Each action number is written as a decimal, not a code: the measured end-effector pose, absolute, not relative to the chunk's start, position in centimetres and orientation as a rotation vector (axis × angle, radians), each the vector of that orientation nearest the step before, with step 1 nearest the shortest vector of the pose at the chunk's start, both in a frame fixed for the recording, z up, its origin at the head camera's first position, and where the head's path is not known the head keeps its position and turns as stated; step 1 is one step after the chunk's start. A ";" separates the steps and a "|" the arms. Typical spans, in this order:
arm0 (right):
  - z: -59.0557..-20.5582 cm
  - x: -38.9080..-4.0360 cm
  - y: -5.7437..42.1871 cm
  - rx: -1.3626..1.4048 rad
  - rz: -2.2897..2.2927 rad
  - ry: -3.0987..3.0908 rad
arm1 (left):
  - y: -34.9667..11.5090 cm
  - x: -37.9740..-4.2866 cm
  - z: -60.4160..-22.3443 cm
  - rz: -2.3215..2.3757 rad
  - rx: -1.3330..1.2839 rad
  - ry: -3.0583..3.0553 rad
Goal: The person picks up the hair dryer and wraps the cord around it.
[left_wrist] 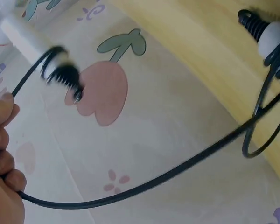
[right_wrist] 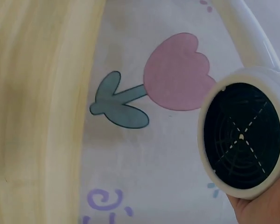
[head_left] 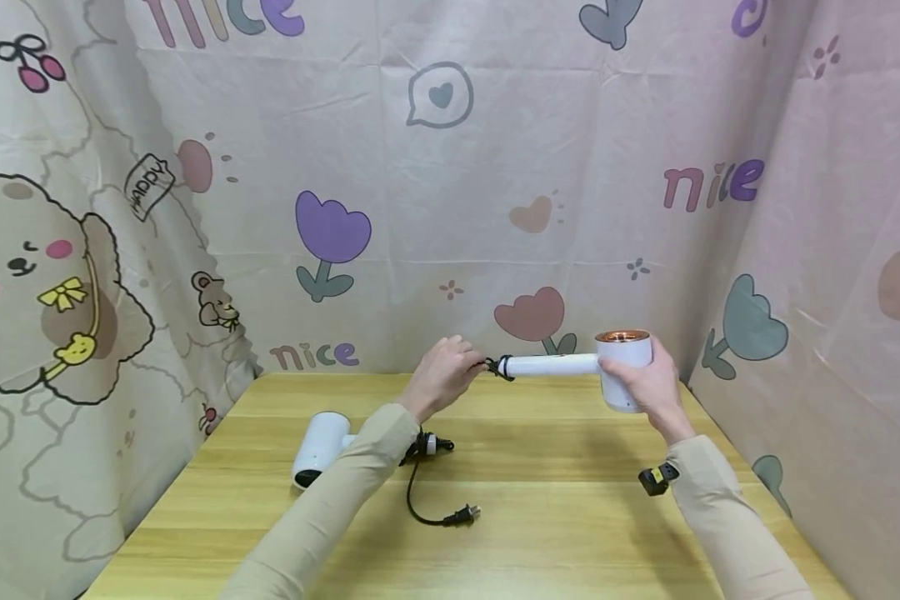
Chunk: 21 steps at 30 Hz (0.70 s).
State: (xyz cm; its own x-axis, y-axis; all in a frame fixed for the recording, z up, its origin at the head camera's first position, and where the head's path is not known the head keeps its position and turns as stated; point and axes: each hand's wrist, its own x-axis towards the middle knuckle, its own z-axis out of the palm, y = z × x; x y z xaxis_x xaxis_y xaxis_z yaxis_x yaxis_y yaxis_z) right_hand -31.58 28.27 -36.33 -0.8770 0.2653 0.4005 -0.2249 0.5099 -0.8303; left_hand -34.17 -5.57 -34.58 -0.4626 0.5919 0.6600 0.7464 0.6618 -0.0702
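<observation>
A white hair dryer (head_left: 555, 365) hangs above the table, its handle level and pointing left. My right hand (head_left: 656, 385) grips it round its barrel, whose copper-coloured end faces up. In the right wrist view the dark round grille (right_wrist: 242, 135) at the other end shows. Black cord is looped round the handle's tip, and my left hand (head_left: 444, 377) holds a length of this cord close by. From under those fingers a black cord (left_wrist: 144, 184) runs on in a curve toward the table. A second white hair dryer (head_left: 321, 448) lies on the table, its handle partly hidden by my left sleeve.
Black cord (head_left: 418, 450) is bundled round the lying dryer's handle, and a two-pin plug (head_left: 462, 515) rests on the wooden table (head_left: 555, 533). A printed curtain (head_left: 450, 183) surrounds the table at the back and sides. A small black device (head_left: 656, 478) sits at my right wrist.
</observation>
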 end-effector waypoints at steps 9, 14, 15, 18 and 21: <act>-35.9 -30.9 29.2 0.156 1.323 -2.367 | -7.0 -35.6 -33.5 -0.526 -1.039 -2.252; -35.9 -30.9 29.6 0.290 1.391 -2.398 | -7.2 -36.1 -33.5 -0.700 -1.020 -2.310; -35.9 -30.9 29.6 0.315 1.406 -2.399 | -7.1 -36.1 -33.5 -0.744 -1.014 -2.327; -36.0 -30.8 29.5 0.377 1.461 -2.387 | -7.1 -36.2 -33.8 -0.880 -0.993 -2.382; -36.1 -30.8 29.4 0.417 1.522 -2.358 | -7.1 -36.2 -34.3 -0.983 -0.971 -2.427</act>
State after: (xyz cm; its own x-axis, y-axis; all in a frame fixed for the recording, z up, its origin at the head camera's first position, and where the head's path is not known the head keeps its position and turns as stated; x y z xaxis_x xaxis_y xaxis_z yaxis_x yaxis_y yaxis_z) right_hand -30.83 29.43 -36.10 -0.9119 -0.0779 0.4029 -0.3993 0.3953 -0.8272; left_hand -36.23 -7.15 -34.35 -0.7052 0.4660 0.5343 0.7065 0.5248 0.4747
